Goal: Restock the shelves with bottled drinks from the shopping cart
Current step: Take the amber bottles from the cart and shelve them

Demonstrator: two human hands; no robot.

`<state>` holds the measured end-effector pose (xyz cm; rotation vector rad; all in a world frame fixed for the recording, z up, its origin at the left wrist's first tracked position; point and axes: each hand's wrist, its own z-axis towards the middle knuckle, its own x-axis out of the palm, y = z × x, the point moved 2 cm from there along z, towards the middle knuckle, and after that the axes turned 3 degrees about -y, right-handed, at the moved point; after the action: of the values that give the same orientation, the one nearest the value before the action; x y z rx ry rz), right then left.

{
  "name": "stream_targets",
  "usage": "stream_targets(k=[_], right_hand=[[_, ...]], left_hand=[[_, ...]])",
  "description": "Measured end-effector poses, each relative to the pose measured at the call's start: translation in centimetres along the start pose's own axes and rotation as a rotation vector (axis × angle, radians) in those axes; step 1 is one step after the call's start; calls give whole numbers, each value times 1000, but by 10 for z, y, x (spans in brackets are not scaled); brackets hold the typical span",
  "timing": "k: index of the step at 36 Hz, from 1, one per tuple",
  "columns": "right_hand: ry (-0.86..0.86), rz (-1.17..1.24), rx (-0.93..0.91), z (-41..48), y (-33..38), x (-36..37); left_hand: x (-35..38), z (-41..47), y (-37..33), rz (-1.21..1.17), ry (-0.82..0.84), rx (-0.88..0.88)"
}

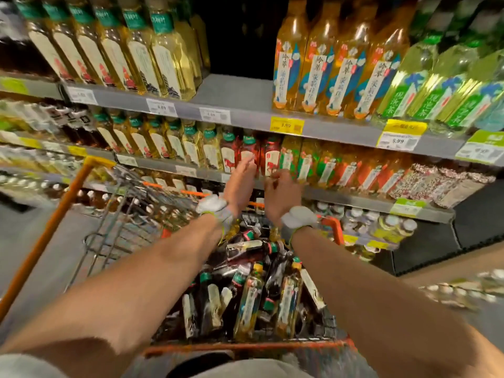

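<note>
Left hand (240, 184): stretched forward, fingers straight and close together, tips at the front of the red-labelled bottles (268, 156); touching or just short of them, cannot tell through the blur.
Right hand (283, 192): just beside the left, raised to the same row, fingers curled inward; gripping something or not, cannot tell.
Wrists: white band (212, 204) on the left, second band (298, 216) on the right.
Red-labelled bottles: upright on the middle shelf (354, 199), between small yellow bottles (174, 143) on the left and orange-and-green-labelled ones on the right.
Shopping cart (245, 347): directly below both forearms, orange rim nearest the body, orange handle (54, 222) slanting up at the left.
Bottles in the cart (251, 298): heaped on their sides, dark ones mixed with yellow ones, caps pointing various ways.
Upper shelf (234, 91): bare grey gap in the middle; tall pale bottles (152, 55) left of it, amber bottles (341, 69) right of it, green-labelled bottles (441, 88) further right.
Price tags: white ones along the shelf edges, yellow tag (287, 126) below the amber bottles.
Lowest shelf: white-capped bottles (387, 227), right of the cart.
</note>
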<state>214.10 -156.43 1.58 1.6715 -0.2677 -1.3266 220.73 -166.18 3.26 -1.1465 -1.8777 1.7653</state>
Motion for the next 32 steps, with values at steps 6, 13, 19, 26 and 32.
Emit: stream_targets(k=[6, 13, 19, 26, 32], right_hand=[[75, -90, 72, -37, -37, 39], [103, -132, 115, -61, -62, 58], [184, -182, 329, -86, -89, 68], [315, -285, 536, -122, -143, 53], [359, -315, 549, -124, -183, 38]], left_hand=[[-3, -16, 71, 57, -67, -144], [11, -39, 119, 29, -67, -284], [30, -48, 165, 147, 85, -348], [51, -55, 186, 337, 214, -294], [80, -60, 197, 421, 232, -357]])
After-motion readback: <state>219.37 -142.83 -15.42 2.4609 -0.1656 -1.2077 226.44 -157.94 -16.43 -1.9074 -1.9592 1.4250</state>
